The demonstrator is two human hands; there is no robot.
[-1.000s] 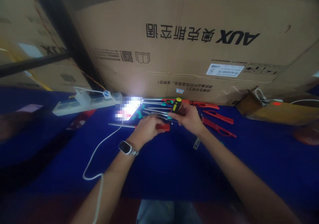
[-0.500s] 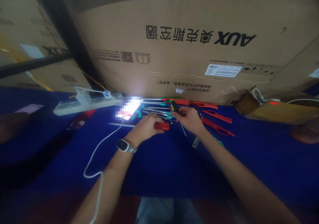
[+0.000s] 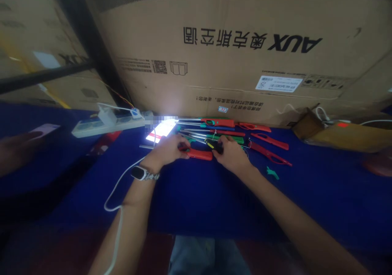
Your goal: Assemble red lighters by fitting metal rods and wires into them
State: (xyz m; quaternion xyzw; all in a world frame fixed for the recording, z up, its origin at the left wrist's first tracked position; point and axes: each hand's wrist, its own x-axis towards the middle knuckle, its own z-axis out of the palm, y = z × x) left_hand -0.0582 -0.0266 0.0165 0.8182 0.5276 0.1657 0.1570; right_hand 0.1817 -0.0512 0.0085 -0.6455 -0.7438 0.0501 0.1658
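Observation:
My left hand (image 3: 171, 149) is closed around the left part of a red long-reach lighter (image 3: 200, 154) lying on the blue cloth. Its metal tube (image 3: 146, 146) sticks out to the left behind the hand. In my closed right hand (image 3: 232, 154) is a screwdriver (image 3: 213, 145) with a black and yellow handle, just above the right end of that lighter. I cannot make out its shaft or tip. Beyond both hands lie several more long-reach lighters, among them a red one (image 3: 219, 122) and a green one (image 3: 235, 139).
A lit phone (image 3: 161, 130) and a white power strip (image 3: 112, 124) are at the left, with a white cable (image 3: 121, 175) trailing over my left arm. A large cardboard box (image 3: 232, 63) stands behind. Another person's hand (image 3: 18, 148) is at far left. A green plastic piece (image 3: 272, 173) lies right.
My right hand has come down with the screwdriver to the red lighter's right end. My left hand has shifted left along that lighter, showing more of its body. The view has moved slightly.

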